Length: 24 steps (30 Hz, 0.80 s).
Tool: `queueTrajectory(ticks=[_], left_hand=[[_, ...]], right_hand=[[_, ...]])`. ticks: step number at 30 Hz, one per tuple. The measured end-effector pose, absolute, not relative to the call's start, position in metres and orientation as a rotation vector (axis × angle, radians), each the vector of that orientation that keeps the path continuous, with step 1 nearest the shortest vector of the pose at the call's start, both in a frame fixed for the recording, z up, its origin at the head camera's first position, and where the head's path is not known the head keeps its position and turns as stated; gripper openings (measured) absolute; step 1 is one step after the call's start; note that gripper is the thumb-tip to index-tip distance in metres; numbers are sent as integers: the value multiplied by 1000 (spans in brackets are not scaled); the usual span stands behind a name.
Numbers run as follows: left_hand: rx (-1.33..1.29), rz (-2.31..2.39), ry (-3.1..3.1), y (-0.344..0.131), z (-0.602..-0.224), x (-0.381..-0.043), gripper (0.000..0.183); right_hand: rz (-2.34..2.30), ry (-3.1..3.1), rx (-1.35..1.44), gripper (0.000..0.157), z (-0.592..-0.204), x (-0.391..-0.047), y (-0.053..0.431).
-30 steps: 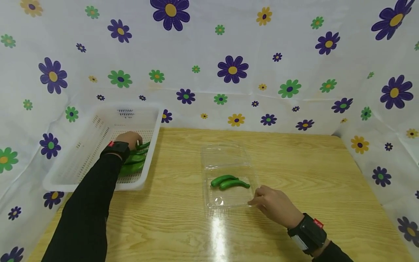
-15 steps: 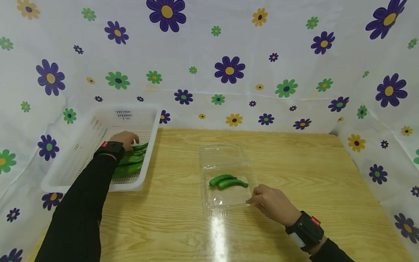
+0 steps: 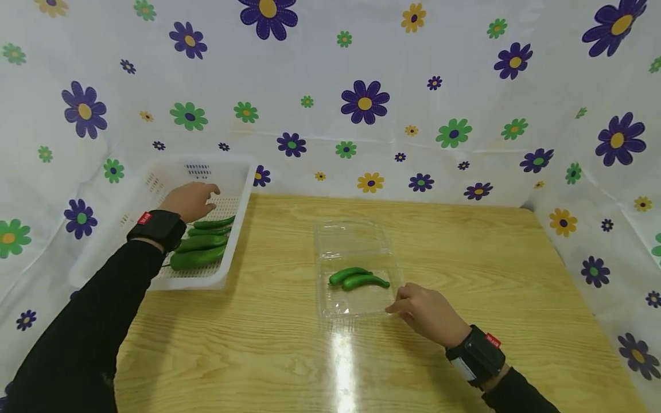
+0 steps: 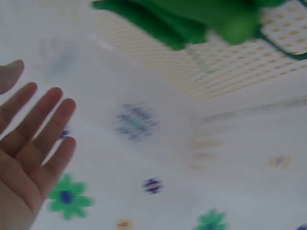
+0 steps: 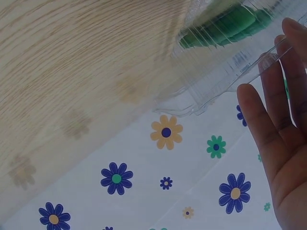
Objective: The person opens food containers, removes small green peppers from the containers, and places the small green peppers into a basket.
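Note:
My left hand hovers over the white plastic basket, holding nothing, its fingers spread in the left wrist view. Below and to the right of that hand, several long green peppers lie side by side in the basket. With thumb and fingers my right hand pinches the near right corner of a clear plastic clamshell box, whose lid lies folded back. Two curved green peppers rest together inside the box. Through its clear wall, the right wrist view shows green peppers.
A wooden table carries both basket and box. White cloth printed with flowers stands behind the table and along its sides. The basket's right wall rises between the peppers and the box.
My left hand has risen away from the peppers in the basket, up and to the left, uncovering more of them. My right hand keeps its grip on the box corner.

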<state>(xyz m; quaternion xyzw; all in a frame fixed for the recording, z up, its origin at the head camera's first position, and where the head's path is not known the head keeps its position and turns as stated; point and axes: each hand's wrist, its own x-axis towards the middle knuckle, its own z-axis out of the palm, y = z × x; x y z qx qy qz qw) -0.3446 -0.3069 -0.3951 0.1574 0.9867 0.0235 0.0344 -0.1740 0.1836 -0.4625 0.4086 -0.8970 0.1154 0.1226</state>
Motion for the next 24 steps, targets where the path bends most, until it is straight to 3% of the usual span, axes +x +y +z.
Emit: queueTrajectory(ticks=[6,14,24], left_hand=[[638,-18,3088,-227,-360,-299,37],[1231,-39,2987,-115,-354,-236,32],[1413,-55,2826,-55,-406,-237,29]], right_hand=[[336,-2629,1198,22,-462,-173,182],[344,-2657,1186,22,-462,-174,182],[329,-2635,1205,23,-464,-175,183]])
